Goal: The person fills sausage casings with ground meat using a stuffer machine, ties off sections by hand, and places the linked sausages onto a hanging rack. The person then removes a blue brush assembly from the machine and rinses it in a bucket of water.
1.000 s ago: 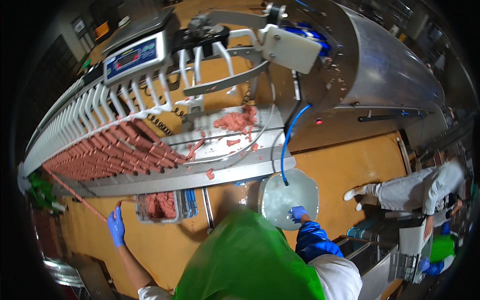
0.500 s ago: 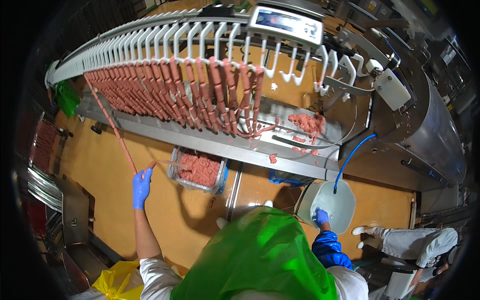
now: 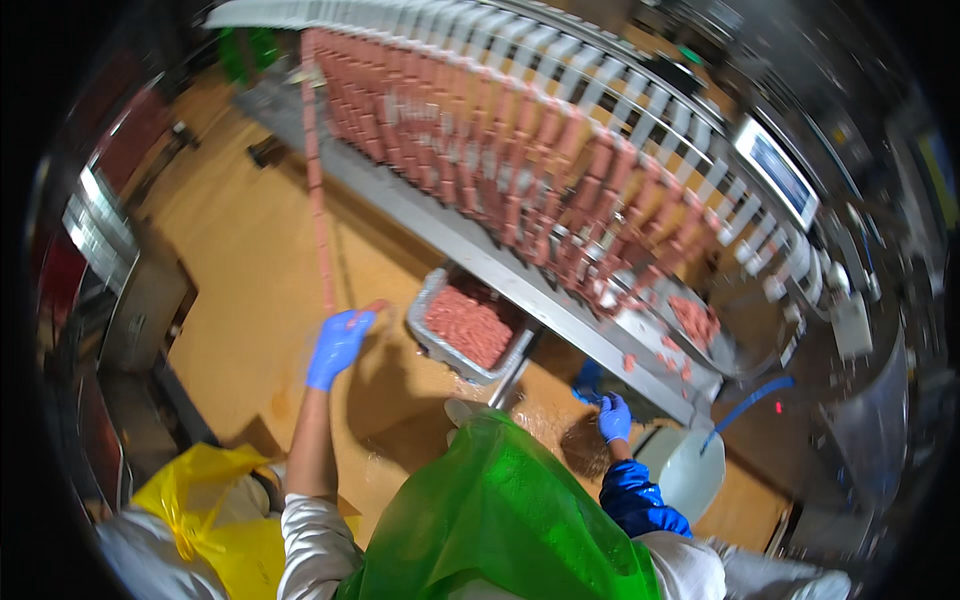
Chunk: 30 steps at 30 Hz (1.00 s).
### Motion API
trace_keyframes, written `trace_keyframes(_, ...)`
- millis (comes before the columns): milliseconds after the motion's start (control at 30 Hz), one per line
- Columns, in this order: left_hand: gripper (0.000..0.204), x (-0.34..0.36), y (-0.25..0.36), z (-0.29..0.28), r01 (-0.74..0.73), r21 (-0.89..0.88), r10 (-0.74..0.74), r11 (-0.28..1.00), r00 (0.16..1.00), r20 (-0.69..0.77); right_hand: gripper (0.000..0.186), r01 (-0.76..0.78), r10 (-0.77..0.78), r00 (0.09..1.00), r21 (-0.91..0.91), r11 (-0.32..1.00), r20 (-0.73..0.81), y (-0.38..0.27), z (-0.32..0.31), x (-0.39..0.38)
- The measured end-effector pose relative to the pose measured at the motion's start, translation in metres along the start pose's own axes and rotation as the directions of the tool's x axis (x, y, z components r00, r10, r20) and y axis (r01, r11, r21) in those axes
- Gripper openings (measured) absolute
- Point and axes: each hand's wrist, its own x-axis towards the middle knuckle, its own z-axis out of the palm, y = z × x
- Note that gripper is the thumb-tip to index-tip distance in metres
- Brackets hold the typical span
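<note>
My left hand [image 3: 338,349], in a blue glove, is closed around the lower end of a long sausage strand [image 3: 316,190]. That strand slants down from the far left end of the hanging rail, and a short end pokes out past my fingers. My right hand [image 3: 613,418], also blue-gloved, is out of the pale bucket [image 3: 690,470] and just left of its rim. Its fingers are small and smeared, so their grip is unclear. Rows of linked sausages [image 3: 470,130] hang from white hooks [image 3: 560,55] beyond both hands.
A tub of ground meat [image 3: 470,325] stands on the floor below the metal tray [image 3: 440,225]. Loose meat [image 3: 693,320] lies at the tray's right end. A blue hose [image 3: 750,405] runs into the bucket. A person in a yellow apron [image 3: 215,510] is at lower left.
My view has swung left. My right hand has come out of the bucket and moved left, and droplets show near the floor. My left hand still holds the strand.
</note>
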Motion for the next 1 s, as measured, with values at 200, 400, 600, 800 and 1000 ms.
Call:
trace_keyframes(200,0.026,0.04,-0.015,0.002,-0.466,0.177,0.407,0.867,0.866,0.289,0.055,0.805,-0.838,0.536,0.235,0.544,0.103,-0.33,0.09,-0.003)
trace_keyframes(400,0.023,0.108,-0.07,-0.024,-0.711,0.244,0.633,0.66,0.701,0.33,0.025,0.697,-0.925,0.283,0.608,0.381,0.255,-0.459,0.218,-0.007)
trace_keyframes(600,0.048,0.145,-0.106,-0.147,-0.252,0.206,0.047,0.946,0.733,0.679,0.021,0.704,-0.776,0.212,0.458,0.542,0.594,-0.556,0.277,-0.019)
trace_keyframes(800,0.041,0.215,-0.107,-0.205,-0.262,0.058,0.128,0.963,0.639,0.758,0.012,0.802,-0.949,0.197,0.517,0.301,0.247,-0.611,0.345,0.022)
trace_keyframes(1000,0.041,0.283,-0.106,-0.229,-0.362,0.157,0.014,0.919,0.427,0.904,0.016,0.701,-0.786,0.523,0.359,0.616,0.328,-0.571,0.376,0.051)
